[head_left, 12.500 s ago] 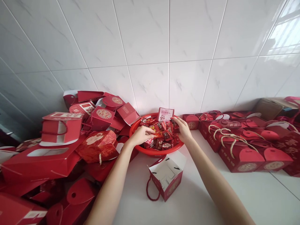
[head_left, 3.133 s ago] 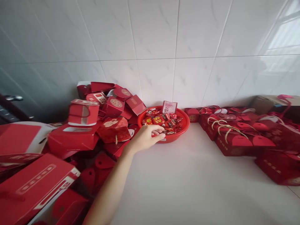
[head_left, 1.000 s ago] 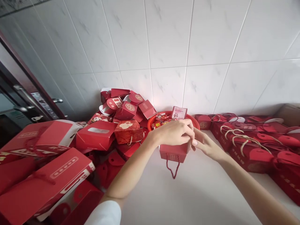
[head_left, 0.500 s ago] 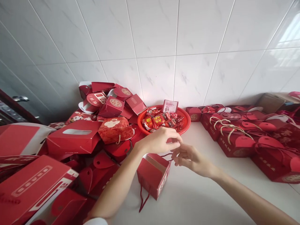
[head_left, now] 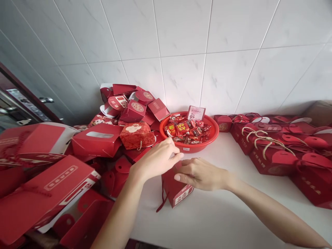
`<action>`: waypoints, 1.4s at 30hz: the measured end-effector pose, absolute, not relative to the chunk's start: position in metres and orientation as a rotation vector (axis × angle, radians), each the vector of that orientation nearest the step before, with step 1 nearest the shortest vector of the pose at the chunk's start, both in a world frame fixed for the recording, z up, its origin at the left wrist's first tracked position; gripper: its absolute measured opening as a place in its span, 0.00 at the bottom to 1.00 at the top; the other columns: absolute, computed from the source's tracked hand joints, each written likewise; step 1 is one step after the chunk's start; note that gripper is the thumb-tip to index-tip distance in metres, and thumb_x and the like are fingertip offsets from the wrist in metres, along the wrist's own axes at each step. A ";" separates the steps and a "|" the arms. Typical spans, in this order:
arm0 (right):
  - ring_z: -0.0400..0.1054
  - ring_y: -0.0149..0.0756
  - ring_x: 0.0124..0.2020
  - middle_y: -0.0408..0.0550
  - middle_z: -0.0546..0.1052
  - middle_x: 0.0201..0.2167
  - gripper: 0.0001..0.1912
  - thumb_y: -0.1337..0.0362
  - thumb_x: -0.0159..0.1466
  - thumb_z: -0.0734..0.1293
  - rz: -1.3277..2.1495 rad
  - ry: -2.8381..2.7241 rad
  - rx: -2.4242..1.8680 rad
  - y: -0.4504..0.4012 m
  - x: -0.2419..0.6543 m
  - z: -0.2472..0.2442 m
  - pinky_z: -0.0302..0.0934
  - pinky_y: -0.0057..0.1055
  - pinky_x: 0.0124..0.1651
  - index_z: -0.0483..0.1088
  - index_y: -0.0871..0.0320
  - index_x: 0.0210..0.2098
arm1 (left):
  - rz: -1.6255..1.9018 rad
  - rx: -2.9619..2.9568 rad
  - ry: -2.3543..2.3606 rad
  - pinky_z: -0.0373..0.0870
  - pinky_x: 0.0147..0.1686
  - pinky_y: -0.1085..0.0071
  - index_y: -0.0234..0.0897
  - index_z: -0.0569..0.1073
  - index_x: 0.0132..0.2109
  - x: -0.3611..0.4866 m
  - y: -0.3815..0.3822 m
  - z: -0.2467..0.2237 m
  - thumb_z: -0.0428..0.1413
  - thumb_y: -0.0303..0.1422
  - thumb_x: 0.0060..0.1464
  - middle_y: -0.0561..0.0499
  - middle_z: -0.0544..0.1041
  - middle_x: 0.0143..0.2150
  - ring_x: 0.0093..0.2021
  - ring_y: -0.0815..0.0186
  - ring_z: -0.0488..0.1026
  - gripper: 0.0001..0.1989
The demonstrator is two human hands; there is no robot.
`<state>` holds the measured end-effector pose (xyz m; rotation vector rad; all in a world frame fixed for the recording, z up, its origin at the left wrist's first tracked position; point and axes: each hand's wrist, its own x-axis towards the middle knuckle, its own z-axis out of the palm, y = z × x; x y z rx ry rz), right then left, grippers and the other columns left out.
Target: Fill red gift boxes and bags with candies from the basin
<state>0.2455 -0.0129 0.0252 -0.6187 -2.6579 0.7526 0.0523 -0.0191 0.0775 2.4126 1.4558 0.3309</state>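
A small red gift box [head_left: 173, 190] with white lettering on its side stands on the white tabletop in front of me. A dark red cord hangs from its left side. My left hand [head_left: 157, 157] is over the box's far left edge, fingers curled in and thumb pointing right; what they hold, if anything, is hidden. Curled over the top of the box from the right is my right hand [head_left: 203, 174], gripping it, with the thumb lying toward the left. Both hands hide much of the box's top.
Behind the hands sits a red plastic basket [head_left: 214, 135] of wrapped candies with a pink card [head_left: 196, 113]. A heap of empty red boxes [head_left: 97, 140] fills the left. Closed boxes with cords [head_left: 275, 160] stand in rows at right. A tiled wall [head_left: 184, 79] rises behind.
My hands have come down closer onto the box, the right one moving left over its top. The box has turned slightly and shifted. The camera view has moved a little left.
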 end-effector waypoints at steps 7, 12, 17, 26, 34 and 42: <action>0.67 0.32 0.27 0.43 0.75 0.29 0.07 0.59 0.67 0.66 0.932 -2.397 -0.952 -0.018 0.272 0.020 0.58 0.29 0.31 0.65 0.55 0.37 | 0.184 2.222 1.594 0.68 0.38 0.67 0.40 0.76 0.34 0.045 -0.037 0.054 0.52 0.38 0.60 0.49 0.69 0.40 0.34 0.62 0.74 0.11; 0.71 0.35 0.29 0.46 0.77 0.34 0.11 0.55 0.65 0.67 1.058 -2.255 -1.255 -0.025 0.296 0.013 0.60 0.30 0.29 0.64 0.55 0.38 | 0.266 2.214 1.592 0.70 0.44 0.64 0.41 0.76 0.34 0.033 -0.037 0.052 0.51 0.38 0.59 0.48 0.76 0.40 0.41 0.57 0.76 0.11; 0.69 0.32 0.26 0.46 0.77 0.31 0.18 0.47 0.67 0.63 1.198 -2.190 -1.200 -0.030 0.301 0.015 0.62 0.29 0.30 0.67 0.56 0.43 | 0.159 2.105 1.537 0.70 0.53 0.62 0.46 0.75 0.58 0.014 -0.040 0.059 0.58 0.39 0.52 0.47 0.77 0.59 0.55 0.51 0.75 0.25; 0.62 0.28 0.20 0.39 0.70 0.21 0.28 0.37 0.58 0.69 1.359 -2.112 -1.281 -0.017 0.297 0.012 0.56 0.25 0.22 0.62 0.55 0.36 | 0.297 1.730 1.194 0.74 0.52 0.59 0.44 0.62 0.70 0.004 -0.012 0.038 0.66 0.34 0.44 0.42 0.68 0.68 0.55 0.52 0.76 0.45; 0.61 0.26 0.16 0.34 0.70 0.19 0.33 0.41 0.50 0.76 1.608 -2.070 -1.445 -0.012 0.311 0.020 0.56 0.24 0.19 0.59 0.54 0.39 | 0.482 1.520 0.996 0.64 0.63 0.53 0.42 0.67 0.66 0.003 0.020 0.009 0.70 0.32 0.41 0.42 0.74 0.62 0.62 0.52 0.70 0.43; 0.61 0.26 0.16 0.38 0.70 0.18 0.24 0.43 0.58 0.72 1.396 -2.173 -1.274 0.004 0.321 0.044 0.54 0.24 0.19 0.67 0.58 0.34 | 0.480 1.812 1.125 0.71 0.55 0.61 0.42 0.76 0.58 0.010 0.027 0.036 0.66 0.39 0.50 0.45 0.78 0.59 0.55 0.55 0.76 0.27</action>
